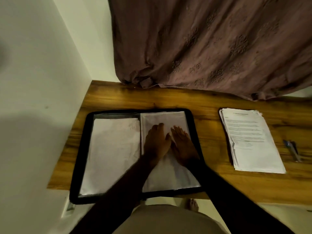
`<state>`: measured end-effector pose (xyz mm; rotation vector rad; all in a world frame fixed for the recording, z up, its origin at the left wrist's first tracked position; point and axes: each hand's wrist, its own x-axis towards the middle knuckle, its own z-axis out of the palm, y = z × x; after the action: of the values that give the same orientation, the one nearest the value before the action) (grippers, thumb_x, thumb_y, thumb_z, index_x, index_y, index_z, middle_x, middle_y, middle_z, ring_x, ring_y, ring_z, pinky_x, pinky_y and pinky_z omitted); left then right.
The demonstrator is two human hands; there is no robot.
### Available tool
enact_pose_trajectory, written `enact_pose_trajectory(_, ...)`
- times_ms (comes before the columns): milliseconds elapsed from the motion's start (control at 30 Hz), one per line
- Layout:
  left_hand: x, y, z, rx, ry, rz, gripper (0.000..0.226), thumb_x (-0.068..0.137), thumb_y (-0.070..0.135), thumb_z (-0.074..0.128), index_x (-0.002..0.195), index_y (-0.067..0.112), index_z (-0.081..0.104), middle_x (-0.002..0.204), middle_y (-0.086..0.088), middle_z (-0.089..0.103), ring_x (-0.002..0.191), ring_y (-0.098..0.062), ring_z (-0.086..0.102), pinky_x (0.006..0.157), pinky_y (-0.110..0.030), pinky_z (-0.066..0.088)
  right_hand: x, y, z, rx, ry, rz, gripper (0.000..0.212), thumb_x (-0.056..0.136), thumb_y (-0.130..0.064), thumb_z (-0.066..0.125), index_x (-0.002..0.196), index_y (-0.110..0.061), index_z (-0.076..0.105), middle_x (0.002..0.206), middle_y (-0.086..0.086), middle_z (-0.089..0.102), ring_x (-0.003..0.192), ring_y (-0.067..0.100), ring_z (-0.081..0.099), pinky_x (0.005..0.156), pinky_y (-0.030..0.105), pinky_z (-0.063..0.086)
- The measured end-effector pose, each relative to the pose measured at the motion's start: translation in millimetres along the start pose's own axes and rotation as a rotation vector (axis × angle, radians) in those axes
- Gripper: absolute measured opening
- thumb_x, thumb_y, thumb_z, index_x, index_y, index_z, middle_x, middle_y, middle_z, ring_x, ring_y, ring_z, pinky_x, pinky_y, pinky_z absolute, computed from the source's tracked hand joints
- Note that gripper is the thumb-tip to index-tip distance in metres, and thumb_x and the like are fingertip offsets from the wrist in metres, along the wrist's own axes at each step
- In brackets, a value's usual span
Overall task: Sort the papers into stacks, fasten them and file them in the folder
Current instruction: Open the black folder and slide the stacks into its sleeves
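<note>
A black zip folder [81,149] lies open on the wooden desk. White papers [111,152] fill its left half, and more white sheets [168,176] fill its right half. My left hand [156,142] and my right hand [183,146] lie side by side, flat with straight fingers, pressing on the sheets in the right half. A separate stack of printed papers [251,142] sits on the desk to the right of the folder, apart from both hands.
The wooden desk [211,102] meets a white wall [42,81] on the left. A brown patterned curtain [211,48] hangs over its far edge. Several pens [292,149] lie right of the paper stack. The folder's near corner overhangs the desk's front edge.
</note>
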<state>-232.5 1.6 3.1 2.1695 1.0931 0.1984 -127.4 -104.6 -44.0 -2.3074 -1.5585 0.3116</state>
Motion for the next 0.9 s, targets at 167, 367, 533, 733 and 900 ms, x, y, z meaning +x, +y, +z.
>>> enact_pose_trajectory(167, 4.9, 71.0, 54.0, -0.196, -0.044, -0.054, 0.031, 0.098, 0.034, 0.058, 0.123, 0.016, 0.056, 0.116, -0.004, 0.064, 0.102, -0.019, 0.063, 0.079, -0.03, 0.051, -24.7, 71.8, -46.6, -0.013, 0.088, 0.068, 0.065, 0.099, -0.046, 0.025, 0.142, -0.006, 0.053, 0.147, 0.017, 0.051, 0.139, 0.034, 0.046, 0.117, 0.053, 0.028)
enact_pose_trajectory(367, 7.7, 153.9, 136.9, -0.389, -0.184, -0.229, 0.036, 0.094, 0.036, 0.063, 0.121, 0.014, 0.058, 0.116, -0.004, 0.064, 0.099, -0.021, 0.062, 0.075, -0.032, 0.052, -64.5, 168.3, -102.3, 0.012, 0.241, 0.236, 0.031, 0.094, -0.021, 0.058, 0.12, -0.007, 0.069, 0.123, 0.016, 0.068, 0.109, 0.038, 0.065, 0.095, 0.047, 0.05)
enact_pose_trajectory(533, 14.9, 200.7, 182.4, -0.257, -0.212, -0.153, 0.059, 0.095, 0.03, 0.065, 0.147, 0.015, 0.042, 0.145, -0.01, 0.052, 0.129, -0.031, 0.054, 0.093, -0.034, 0.051, -81.2, 239.1, -132.0, -0.024, 0.281, 0.421, 0.034, 0.091, -0.023, 0.065, 0.124, -0.015, 0.066, 0.132, 0.01, 0.064, 0.124, 0.032, 0.057, 0.106, 0.048, 0.046)
enact_pose_trajectory(733, 29.6, 228.3, 208.3, -0.278, -0.199, -0.15, 0.061, 0.091, 0.018, 0.069, 0.146, 0.018, 0.042, 0.136, -0.01, 0.061, 0.116, -0.027, 0.064, 0.081, -0.028, 0.059, -83.4, 291.4, -145.7, 0.052, 0.16, 0.761, 0.053, 0.092, -0.033, 0.058, 0.141, -0.021, 0.042, 0.151, 0.018, 0.033, 0.142, 0.043, 0.027, 0.113, 0.063, 0.031)
enact_pose_trajectory(900, 41.4, 243.2, 227.4, -0.304, -0.035, -0.27, 0.058, 0.093, 0.029, 0.071, 0.141, 0.013, 0.043, 0.128, -0.009, 0.063, 0.11, -0.027, 0.066, 0.083, -0.038, 0.062, -88.1, 307.5, -142.4, 0.086, 0.072, 0.725, 0.048, 0.091, -0.033, 0.055, 0.137, -0.019, 0.048, 0.142, 0.014, 0.048, 0.133, 0.039, 0.043, 0.111, 0.061, 0.037)
